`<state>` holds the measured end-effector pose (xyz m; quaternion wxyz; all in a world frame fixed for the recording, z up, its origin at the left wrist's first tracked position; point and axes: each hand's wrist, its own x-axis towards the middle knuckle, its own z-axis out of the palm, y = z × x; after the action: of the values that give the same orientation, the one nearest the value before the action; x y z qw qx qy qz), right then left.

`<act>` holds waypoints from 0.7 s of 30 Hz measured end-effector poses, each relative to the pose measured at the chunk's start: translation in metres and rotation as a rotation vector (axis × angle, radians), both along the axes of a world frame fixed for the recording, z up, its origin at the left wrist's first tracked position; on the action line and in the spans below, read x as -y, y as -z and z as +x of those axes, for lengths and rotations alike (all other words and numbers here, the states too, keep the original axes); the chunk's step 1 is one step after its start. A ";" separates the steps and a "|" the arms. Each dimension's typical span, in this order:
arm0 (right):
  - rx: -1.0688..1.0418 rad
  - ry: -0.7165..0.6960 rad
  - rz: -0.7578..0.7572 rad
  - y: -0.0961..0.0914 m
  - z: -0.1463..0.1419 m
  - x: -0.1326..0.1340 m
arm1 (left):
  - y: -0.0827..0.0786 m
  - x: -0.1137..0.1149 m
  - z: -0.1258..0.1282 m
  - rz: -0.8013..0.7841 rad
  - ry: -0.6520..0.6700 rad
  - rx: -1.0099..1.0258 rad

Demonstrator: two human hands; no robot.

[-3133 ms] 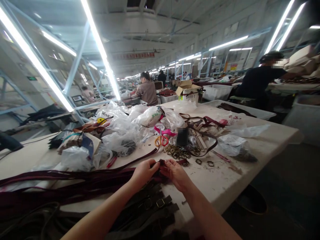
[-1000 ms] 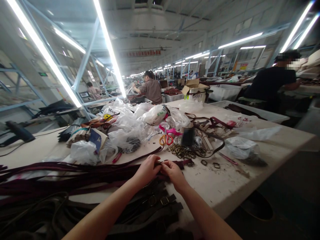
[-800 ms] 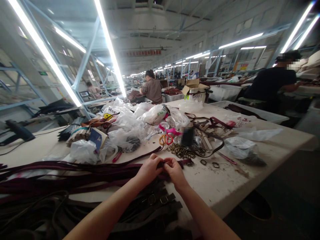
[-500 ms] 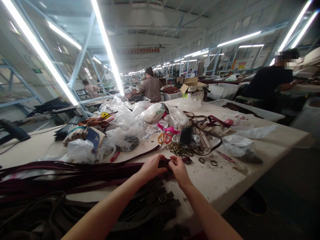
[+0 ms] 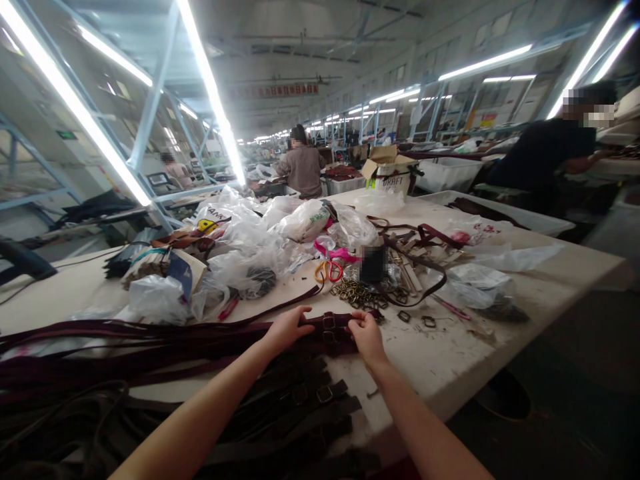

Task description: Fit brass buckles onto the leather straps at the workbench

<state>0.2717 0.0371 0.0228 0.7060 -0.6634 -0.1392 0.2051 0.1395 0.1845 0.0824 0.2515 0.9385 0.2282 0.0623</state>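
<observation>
A dark maroon strap (image 5: pixel 341 320) with a metal buckle (image 5: pixel 329 321) lies across the near part of the table between my hands. My right hand (image 5: pixel 367 333) is closed, pinching the strap's right end. My left hand (image 5: pixel 289 328) grips the strap left of the buckle, index finger along its far edge and thumb along the near one; its other fingers are hidden. A second buckle (image 5: pixel 329 337) shows just below, on another maroon strap. Long maroon straps (image 5: pixel 200 340) run off to the left. Closer to me lies a pile of dark straps (image 5: pixel 280 413), some with buckles.
Clear plastic bags (image 5: pixel 250 247) are heaped behind my hands. Scissors (image 5: pixel 329 270) with orange and red handles lie near a pile of metal rings (image 5: pixel 355 293). Loose buckles (image 5: pixel 429 321) sit to the right. Two co-workers (image 5: pixel 304 167) (image 5: pixel 545 147) are beyond the table.
My hands have moved apart along the strap, left hand to the left and right hand to the right. The buckle between them has come into view.
</observation>
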 end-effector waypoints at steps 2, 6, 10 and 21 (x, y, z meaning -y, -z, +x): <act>0.023 0.017 -0.035 0.007 0.006 0.005 | 0.003 -0.010 -0.010 0.011 -0.027 -0.021; 0.083 0.040 -0.093 0.016 0.012 0.009 | 0.007 -0.025 -0.025 0.107 -0.032 -0.046; 0.112 0.029 -0.130 0.021 0.014 0.007 | 0.011 -0.036 -0.025 0.239 -0.015 -0.079; 0.173 0.076 -0.119 0.022 0.031 0.031 | 0.032 -0.059 0.028 0.492 -0.204 -0.172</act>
<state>0.3030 0.0063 0.0007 0.6579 -0.7243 -0.1616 0.1282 0.1671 0.2431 0.0503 -0.0118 0.9453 0.3202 0.0611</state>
